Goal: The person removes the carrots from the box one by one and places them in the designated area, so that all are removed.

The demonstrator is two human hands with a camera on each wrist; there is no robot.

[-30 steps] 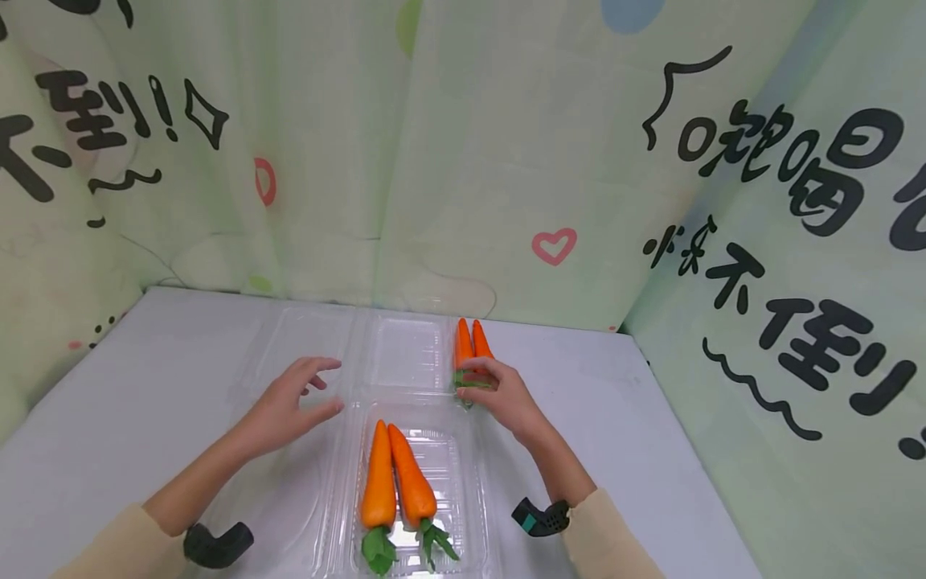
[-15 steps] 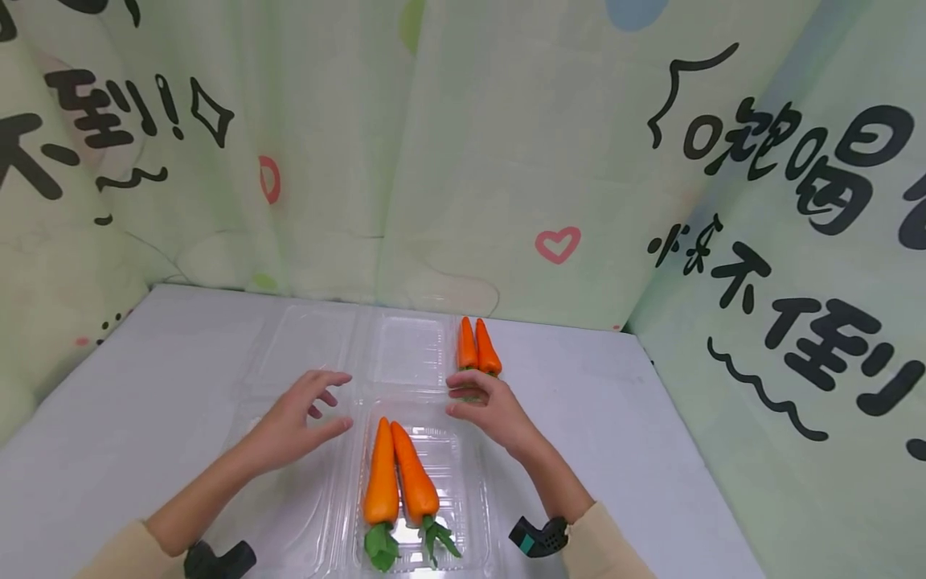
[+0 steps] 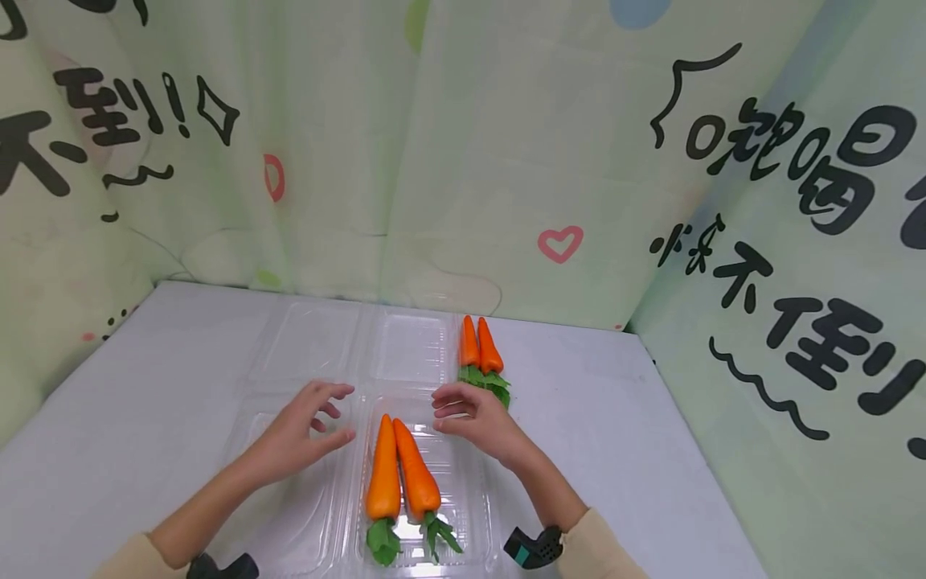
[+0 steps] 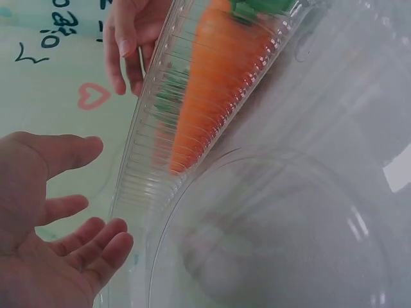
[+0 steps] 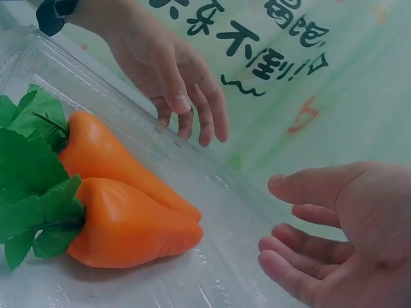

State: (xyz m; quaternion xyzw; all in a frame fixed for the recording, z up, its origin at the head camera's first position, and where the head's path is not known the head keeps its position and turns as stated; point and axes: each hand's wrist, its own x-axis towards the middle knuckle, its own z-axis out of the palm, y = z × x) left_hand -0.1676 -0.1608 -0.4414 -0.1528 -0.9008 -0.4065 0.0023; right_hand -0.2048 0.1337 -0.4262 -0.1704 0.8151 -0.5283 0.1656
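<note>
Two orange carrots with green leaves, one of them the left carrot (image 3: 383,474), lie side by side in the near clear plastic box (image 3: 473,515). My right hand (image 3: 477,422) hovers over that box's far right part, fingers loosely bent and holding nothing. Opposite it, my left hand (image 3: 300,434) is above the box's clear lid (image 3: 289,515), thumb and fingers apart, also holding nothing. Behind the right hand lie two more carrots (image 3: 489,347) at the far box's right side, their leaves partly hidden by the hand. In the right wrist view the near carrots (image 5: 138,224) fill the left side.
A second clear plastic box (image 3: 412,346) stands unfolded at the back, its lid (image 3: 307,342) spread to the left. The white table (image 3: 600,418) ends at a pale green printed curtain (image 3: 463,161) behind and on both sides.
My right hand has come away from the far carrots' leaves, toward me and slightly left, uncovering the leaves. My left hand has lowered slightly toward me.
</note>
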